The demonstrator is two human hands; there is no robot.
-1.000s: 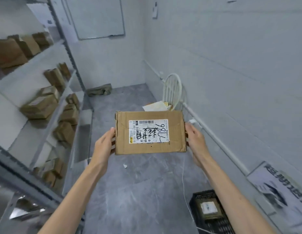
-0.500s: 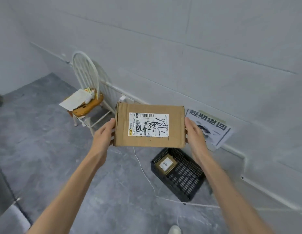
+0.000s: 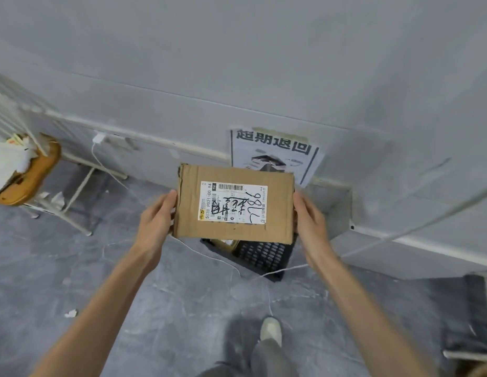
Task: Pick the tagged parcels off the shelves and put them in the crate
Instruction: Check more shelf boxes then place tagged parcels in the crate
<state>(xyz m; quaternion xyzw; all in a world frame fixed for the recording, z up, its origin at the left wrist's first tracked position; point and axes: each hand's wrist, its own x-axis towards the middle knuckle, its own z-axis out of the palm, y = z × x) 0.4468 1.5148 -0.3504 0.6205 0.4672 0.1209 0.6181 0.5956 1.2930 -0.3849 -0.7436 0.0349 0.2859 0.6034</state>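
Grey marbled floor, grey wall, poster at 12 o'clock. Tagged parcel at centre, in air, label up. Left hand fingers hold its 9 o'clock edge, right hand fingers its 3 o'clock edge. Black crate on floor, at 6 o'clock of parcel, partly hidden behind it. Chair at 9 o'clock.

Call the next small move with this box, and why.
Probably lower the parcel toward the black crate. The left hand and right hand hold it by its short ends, label up, and the crate shows just below its near edge on the floor. A smaller parcel lies at the crate's left; the rest looks free.
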